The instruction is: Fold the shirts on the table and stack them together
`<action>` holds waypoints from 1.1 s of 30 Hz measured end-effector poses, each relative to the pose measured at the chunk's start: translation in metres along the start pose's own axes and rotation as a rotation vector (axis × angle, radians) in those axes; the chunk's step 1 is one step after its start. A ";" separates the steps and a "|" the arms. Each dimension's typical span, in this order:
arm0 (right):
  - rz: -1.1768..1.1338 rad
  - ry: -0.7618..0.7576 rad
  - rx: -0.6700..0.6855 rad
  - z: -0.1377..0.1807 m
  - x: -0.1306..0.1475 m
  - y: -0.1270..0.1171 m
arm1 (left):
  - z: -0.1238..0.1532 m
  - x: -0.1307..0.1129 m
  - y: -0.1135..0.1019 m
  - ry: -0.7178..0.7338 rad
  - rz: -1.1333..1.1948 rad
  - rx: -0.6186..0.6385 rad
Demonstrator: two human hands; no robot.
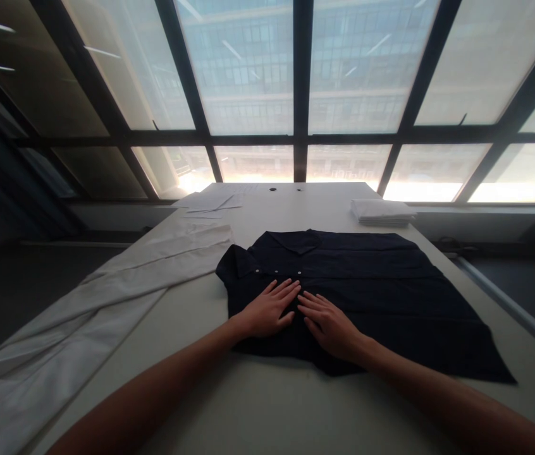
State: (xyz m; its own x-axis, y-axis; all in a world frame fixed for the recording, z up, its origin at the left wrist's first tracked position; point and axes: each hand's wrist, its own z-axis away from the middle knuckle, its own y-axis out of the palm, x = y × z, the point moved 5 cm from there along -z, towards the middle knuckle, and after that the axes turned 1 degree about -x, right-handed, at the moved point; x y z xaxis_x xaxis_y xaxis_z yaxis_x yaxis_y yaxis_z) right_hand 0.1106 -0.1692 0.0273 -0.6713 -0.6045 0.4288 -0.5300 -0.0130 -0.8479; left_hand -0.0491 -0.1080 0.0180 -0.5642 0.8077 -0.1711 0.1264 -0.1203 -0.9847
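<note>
A dark navy polo shirt (pixel 391 284) lies spread sideways on the white table (pixel 191 385), its collar toward the left and its hem toward the right. Small pale buttons run along its placket near the collar. My left hand (pixel 270 311) rests flat on the shirt just below the buttons, fingers stretched out. Close beside it, my right hand (pixel 327 321) also lies flat on the fabric, fingers extended and pointing up and left. The fingertips of both hands nearly meet. Neither hand grips the cloth.
A white cloth (pixel 120 297) lies in loose folds along the table's left side. Sheets of paper (pixel 210 201) are at the far left, and a folded white stack (pixel 382 212) sits at the far right edge. Tall windows (pixel 253 69) stand behind the table.
</note>
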 end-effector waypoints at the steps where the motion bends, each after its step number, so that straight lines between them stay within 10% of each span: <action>1: 0.033 0.040 -0.010 0.000 -0.003 0.001 | 0.000 0.000 0.001 -0.001 0.000 0.001; 7: 0.114 0.205 -0.151 0.000 -0.018 -0.007 | 0.000 0.000 0.000 -0.002 0.022 -0.008; 17: -0.072 -0.061 -0.065 0.000 0.005 -0.008 | 0.000 0.000 -0.001 -0.003 0.025 -0.003; 33: -0.090 -0.008 -0.121 0.002 0.001 -0.014 | 0.000 -0.001 -0.001 -0.008 0.015 0.011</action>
State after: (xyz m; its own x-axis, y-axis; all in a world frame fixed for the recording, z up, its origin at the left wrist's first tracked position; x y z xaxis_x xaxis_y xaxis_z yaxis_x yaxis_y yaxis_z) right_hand 0.1180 -0.1715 0.0387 -0.6142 -0.6118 0.4985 -0.6468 0.0283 -0.7622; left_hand -0.0486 -0.1081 0.0195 -0.5686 0.8012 -0.1862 0.1262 -0.1387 -0.9823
